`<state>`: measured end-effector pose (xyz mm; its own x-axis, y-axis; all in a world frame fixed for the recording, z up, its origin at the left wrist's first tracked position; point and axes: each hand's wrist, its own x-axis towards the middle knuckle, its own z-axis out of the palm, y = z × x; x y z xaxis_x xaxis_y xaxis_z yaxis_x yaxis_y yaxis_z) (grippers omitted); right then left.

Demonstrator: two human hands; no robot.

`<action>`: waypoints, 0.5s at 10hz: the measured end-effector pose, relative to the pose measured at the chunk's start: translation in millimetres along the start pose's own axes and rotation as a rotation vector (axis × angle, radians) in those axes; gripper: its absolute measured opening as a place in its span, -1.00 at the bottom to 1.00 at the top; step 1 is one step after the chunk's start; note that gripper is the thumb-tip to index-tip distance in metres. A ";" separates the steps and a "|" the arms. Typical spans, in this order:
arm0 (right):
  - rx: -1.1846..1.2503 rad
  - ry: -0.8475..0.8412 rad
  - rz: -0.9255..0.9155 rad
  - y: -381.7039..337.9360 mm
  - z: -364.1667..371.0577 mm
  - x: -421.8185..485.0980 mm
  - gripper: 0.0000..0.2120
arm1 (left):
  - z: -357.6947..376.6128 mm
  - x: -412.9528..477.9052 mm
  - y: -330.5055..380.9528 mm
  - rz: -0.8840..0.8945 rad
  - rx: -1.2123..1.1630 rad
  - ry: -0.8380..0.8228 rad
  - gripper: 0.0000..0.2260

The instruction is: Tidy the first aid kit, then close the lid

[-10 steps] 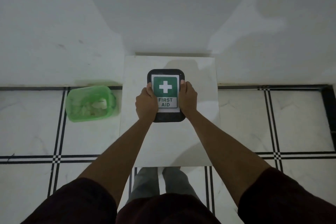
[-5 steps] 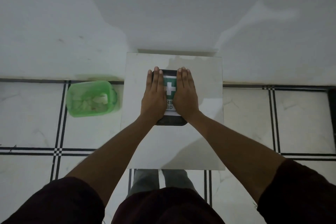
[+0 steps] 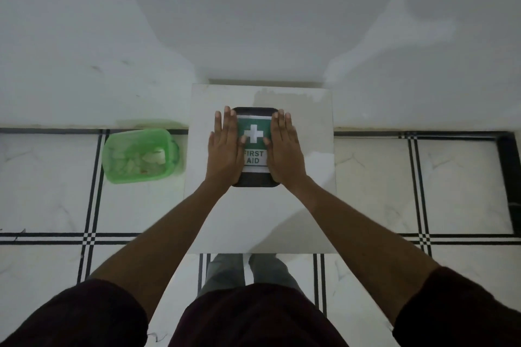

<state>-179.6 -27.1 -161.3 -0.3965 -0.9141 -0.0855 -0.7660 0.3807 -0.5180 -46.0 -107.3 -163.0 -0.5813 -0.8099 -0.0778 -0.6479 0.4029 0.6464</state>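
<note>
Tiled floor [image 3: 380, 177], white with black lines. One white square desk [image 3: 262, 220] against the wall. One green plastic basket [image 3: 111, 155] on the floor left of the desk, pale scraps inside. One black first aid kit [image 3: 255, 180] on the desk's far half, lid shut. Two hands, left hand [image 3: 224, 153] and right hand [image 3: 284, 153], flat on lid, fingers extended, gripping nothing.
</note>
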 end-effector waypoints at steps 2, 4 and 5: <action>0.024 0.030 0.046 -3.1 13.1 -23.8 -0.43 | 11.9 -26.9 -1.0 -0.008 0.148 -0.071 -0.48; -0.009 0.028 0.027 -3.6 3.8 -20.6 -0.44 | -2.1 -23.0 7.5 -0.017 0.125 -0.079 -0.51; 0.048 0.078 0.047 -14.9 -17.0 -15.4 -0.44 | -23.3 -18.3 23.4 -0.019 0.038 -0.006 -0.53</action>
